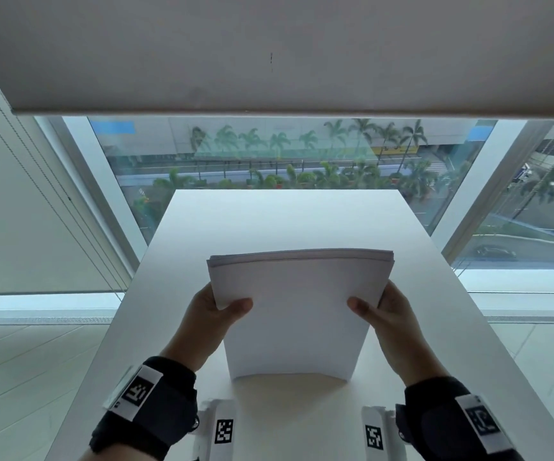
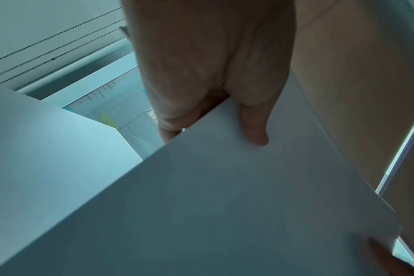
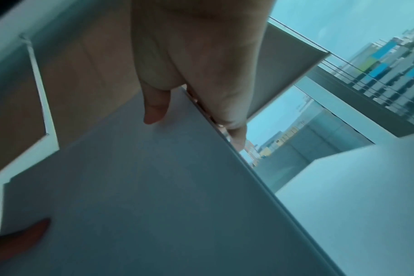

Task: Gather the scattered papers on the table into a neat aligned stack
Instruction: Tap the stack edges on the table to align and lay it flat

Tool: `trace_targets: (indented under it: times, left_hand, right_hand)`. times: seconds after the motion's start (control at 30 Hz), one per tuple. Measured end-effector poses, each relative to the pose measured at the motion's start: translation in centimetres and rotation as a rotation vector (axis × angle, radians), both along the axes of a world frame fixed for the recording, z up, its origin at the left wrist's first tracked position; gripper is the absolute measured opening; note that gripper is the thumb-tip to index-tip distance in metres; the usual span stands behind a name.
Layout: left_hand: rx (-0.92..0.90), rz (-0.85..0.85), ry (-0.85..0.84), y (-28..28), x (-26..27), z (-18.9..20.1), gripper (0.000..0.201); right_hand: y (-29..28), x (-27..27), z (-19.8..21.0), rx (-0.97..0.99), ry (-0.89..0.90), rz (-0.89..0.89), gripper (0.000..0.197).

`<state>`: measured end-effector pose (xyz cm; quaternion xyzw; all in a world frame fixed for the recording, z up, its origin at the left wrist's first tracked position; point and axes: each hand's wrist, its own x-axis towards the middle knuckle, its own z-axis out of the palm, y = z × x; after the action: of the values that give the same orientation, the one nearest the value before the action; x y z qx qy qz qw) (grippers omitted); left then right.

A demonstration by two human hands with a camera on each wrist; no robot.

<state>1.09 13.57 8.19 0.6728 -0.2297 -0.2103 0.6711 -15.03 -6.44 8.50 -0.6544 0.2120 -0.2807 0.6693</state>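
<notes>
A stack of white papers (image 1: pixel 299 311) stands upright on its lower edge over the white table (image 1: pixel 269 221), its top edges close together. My left hand (image 1: pixel 216 307) grips the stack's left side, thumb on the near face and fingers behind. My right hand (image 1: pixel 378 311) grips the right side the same way. In the left wrist view the thumb presses the paper stack (image 2: pixel 225 196) while my left hand (image 2: pixel 201 119) wraps its edge. In the right wrist view my right hand (image 3: pixel 191 115) pinches the paper stack (image 3: pixel 142 196) at its edge.
The table is narrow and runs away from me toward a large window (image 1: pixel 285 161). A lowered roller blind (image 1: pixel 269 54) hangs above. Pale floor (image 1: pixel 19 377) lies on both sides of the table. Marker tags (image 1: pixel 224 430) sit at the near edge.
</notes>
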Motion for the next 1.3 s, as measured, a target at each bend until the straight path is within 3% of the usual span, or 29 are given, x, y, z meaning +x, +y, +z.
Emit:
trace_targets:
  times: [0.07,0.17,0.23,0.3,0.4,0.53,0.7,0.83,1.0,1.17,1.3]
  left_hand:
    - [-0.003,-0.016,0.018,0.1,0.1,0.0,0.023]
    - [-0.010,-0.043,0.027,0.2,0.1,-0.1,0.024]
    - [-0.018,-0.054,0.029,0.3,0.1,-0.1,0.024]
    - [-0.030,-0.066,0.035,0.4,0.1,-0.1,0.024]
    - [-0.043,-0.075,0.039,0.4,0.1,-0.2,0.023]
    - [-0.043,-0.075,0.045,0.4,0.2,-0.3,0.023]
    - [-0.060,-0.079,0.055,0.4,0.1,-0.4,0.023]
    - [-0.060,-0.069,0.047,0.4,0.0,-0.6,0.022]
    - [-0.057,-0.069,0.041,0.5,0.0,-0.6,0.021]
    - [-0.039,-0.062,0.043,0.6,-0.1,-0.6,0.025]
    - [-0.069,-0.083,0.031,0.6,-0.3,-0.4,0.022]
  right_hand:
    - [0.1,-0.1,1.4,-0.220,0.019,-0.121,0.049]
    - [0.4,-0.8,4.1,-0.844,0.023,-0.334,0.074]
    - [0.7,-1.4,5.2,-1.154,0.078,-0.348,0.074]
    - [1.0,-1.5,5.5,-1.305,0.203,-0.274,0.070]
    - [0.7,-1.8,5.6,-1.356,0.267,-0.242,0.059]
    - [0.3,-2.0,7.1,-1.257,0.228,-0.318,0.072]
    - [0.7,-1.5,7.3,-1.406,0.472,-0.079,0.071]
    - [1.9,-0.9,9.1,-1.344,0.316,-0.217,0.076]
    - [4.9,1.8,8.0,-1.475,0.391,0.084,0.073]
    - [6.6,3.3,9.1,-1.429,0.333,-0.001,0.074]
    - [8.4,4.7,8.6,-1.527,0.317,0.178,0.074]
